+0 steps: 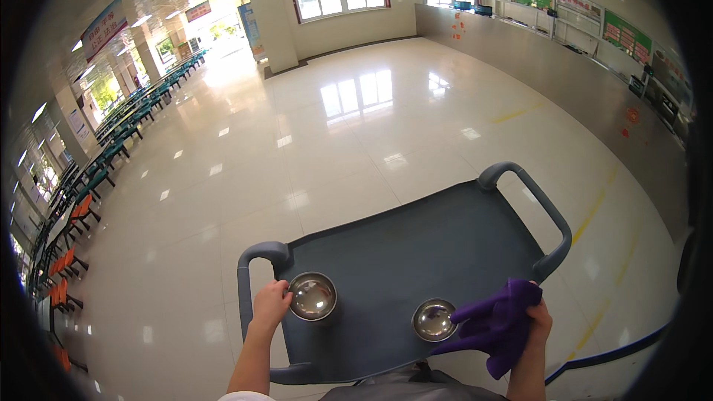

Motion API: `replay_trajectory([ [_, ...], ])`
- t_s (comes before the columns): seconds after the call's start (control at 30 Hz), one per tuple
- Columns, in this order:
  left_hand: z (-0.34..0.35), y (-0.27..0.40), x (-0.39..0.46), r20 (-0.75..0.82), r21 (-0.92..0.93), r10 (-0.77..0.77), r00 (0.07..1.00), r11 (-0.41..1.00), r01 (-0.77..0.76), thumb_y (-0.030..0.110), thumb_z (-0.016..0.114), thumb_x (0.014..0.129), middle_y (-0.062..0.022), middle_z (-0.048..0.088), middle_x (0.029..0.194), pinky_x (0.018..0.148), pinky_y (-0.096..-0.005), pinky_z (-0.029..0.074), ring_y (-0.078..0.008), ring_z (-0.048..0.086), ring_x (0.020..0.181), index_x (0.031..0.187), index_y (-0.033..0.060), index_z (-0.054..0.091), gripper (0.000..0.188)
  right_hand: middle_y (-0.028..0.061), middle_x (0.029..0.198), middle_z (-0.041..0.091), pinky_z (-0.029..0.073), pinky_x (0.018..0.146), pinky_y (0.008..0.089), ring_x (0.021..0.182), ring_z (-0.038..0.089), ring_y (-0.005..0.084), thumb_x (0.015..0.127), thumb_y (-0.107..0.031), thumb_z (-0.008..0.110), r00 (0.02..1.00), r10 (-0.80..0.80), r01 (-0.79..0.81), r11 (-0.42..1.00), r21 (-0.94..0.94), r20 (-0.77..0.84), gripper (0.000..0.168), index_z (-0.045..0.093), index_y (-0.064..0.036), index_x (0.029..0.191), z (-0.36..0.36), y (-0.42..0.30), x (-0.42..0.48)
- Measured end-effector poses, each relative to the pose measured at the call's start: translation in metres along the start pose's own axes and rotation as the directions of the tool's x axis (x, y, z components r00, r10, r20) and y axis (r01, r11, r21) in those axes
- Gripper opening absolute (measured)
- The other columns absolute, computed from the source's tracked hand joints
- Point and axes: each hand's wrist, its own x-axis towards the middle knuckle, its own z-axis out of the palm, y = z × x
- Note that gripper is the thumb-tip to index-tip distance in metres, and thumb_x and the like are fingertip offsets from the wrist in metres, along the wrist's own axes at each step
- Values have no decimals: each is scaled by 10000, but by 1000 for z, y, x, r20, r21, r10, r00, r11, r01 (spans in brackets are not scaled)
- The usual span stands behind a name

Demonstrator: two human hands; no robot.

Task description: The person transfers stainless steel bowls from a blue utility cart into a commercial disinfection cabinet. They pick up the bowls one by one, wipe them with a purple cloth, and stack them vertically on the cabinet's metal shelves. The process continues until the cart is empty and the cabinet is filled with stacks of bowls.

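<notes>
A grey plastic service cart (401, 245) stands right in front of me. On the left of its top tray is a shiny metal bowl (312, 296), and my left hand (272, 302) has its fingers on that bowl's left rim. A second, slightly smaller metal bowl (434, 319) sits near the tray's close edge. My right hand (539, 320) grips a purple cloth (493, 323), which hangs over the tray's right near corner. One end of the cloth reaches the smaller bowl's right rim.
Grey handles rise at the cart's left (243, 289) and right (548, 206) ends. A long metal-fronted serving counter (529, 78) runs along the right. Rows of tables with green chairs (114, 147) and orange chairs (66, 259) line the left. Shiny tiled floor (223, 178) lies around the cart.
</notes>
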Motion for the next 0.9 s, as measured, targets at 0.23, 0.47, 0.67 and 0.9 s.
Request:
replay_trajectory([
  [0.23, -19, 32, -5, -199, 93, 193, 961, 980, -178, 87, 585, 773, -133, 572, 647, 555, -434, 469, -338, 591, 619, 819, 45, 487, 116, 94, 1029, 590, 516, 828, 353, 937, 606, 209, 824, 11, 535, 985, 33, -9, 990, -140, 168, 308, 472, -47, 1120, 61, 50, 12],
  [0.47, -44, 64, -1, -144, 91, 290, 946, 956, -279, 67, 591, 761, -156, 589, 679, 573, -422, 480, -340, 604, 639, 855, 37, 489, 142, 18, 985, 542, 420, 799, 212, 921, 512, 60, 923, -43, 512, 862, 293, -90, 891, -444, 414, 231, 462, -36, 1149, 109, 135, 37],
  [0.67, 2, -16, -1, -149, 73, 68, 986, 996, -57, 118, 575, 771, -180, 613, 688, 601, -461, 479, -353, 614, 654, 900, 8, 529, 175, 43, 1013, 571, 462, 859, 238, 952, 550, 97, 930, -45, 484, 936, 235, -187, 963, -194, 263, 202, 466, -35, 1132, 89, 128, 43],
  [0.9, -58, 58, -7, -165, -223, 28, 986, 973, -65, 97, 554, 777, -177, 618, 723, 597, -437, 486, -355, 607, 655, 981, 28, 573, 216, 74, 1018, 572, 496, 817, 269, 934, 585, 150, 916, -6, 458, 932, 159, -33, 933, -358, 326, 229, 454, -44, 1141, 104, 106, 34],
])
